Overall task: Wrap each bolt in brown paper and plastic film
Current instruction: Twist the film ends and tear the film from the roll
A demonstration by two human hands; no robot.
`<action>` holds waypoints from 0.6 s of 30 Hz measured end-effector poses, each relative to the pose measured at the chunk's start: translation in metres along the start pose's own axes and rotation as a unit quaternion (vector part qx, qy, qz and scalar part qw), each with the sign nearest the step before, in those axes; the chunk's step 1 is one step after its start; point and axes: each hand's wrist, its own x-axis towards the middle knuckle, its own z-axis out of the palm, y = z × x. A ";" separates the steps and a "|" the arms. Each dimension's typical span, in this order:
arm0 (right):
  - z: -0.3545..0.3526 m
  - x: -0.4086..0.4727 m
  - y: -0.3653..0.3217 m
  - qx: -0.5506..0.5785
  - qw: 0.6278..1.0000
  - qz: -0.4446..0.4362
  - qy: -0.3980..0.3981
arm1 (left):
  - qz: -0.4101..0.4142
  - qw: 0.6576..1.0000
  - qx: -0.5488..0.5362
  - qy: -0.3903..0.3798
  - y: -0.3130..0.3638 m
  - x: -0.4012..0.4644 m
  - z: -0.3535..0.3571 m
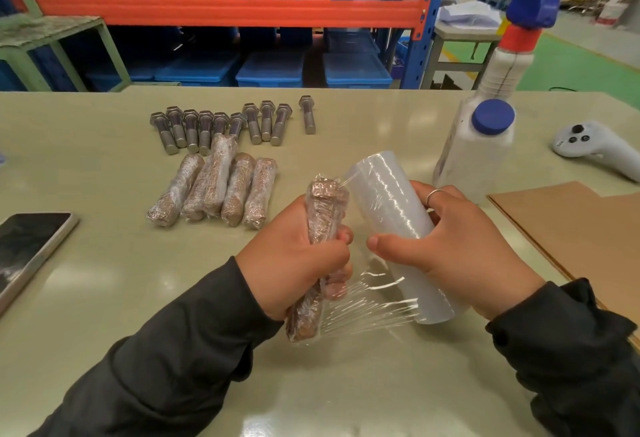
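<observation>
Left hand (298,263) is wrapped tight round the middle of a paper-covered bolt (323,215), held upright-ish above the near middle of the table (104,298). Right hand (453,246) grips the roll of film (391,215) just beside it, fingers behind, thumb in front, and a stretched sheet of film (367,312) runs from the roll's lower end to the bolt's bottom end. The bolt looks heavy and stiff, but the film skin is likely slick, so a full-fist grip at mid-shank seems right; the film is thin, clingy, easily torn. Toward the far side of the table lies a row of bare bolts (221,125), and just nearer than those, five wrapped bolts (214,191). Sheets of brown paper (571,229) sit at the right edge.
</observation>
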 end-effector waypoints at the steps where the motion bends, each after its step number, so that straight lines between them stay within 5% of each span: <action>1: 0.000 0.001 0.000 -0.004 1.000 -0.002 -0.001 | 0.001 1.000 0.009 -0.007 0.001 0.000 0.000; 18: -0.003 0.004 -0.001 -0.107 0.993 -0.055 -0.013 | -0.036 0.986 0.150 -0.069 0.017 -0.014 -0.009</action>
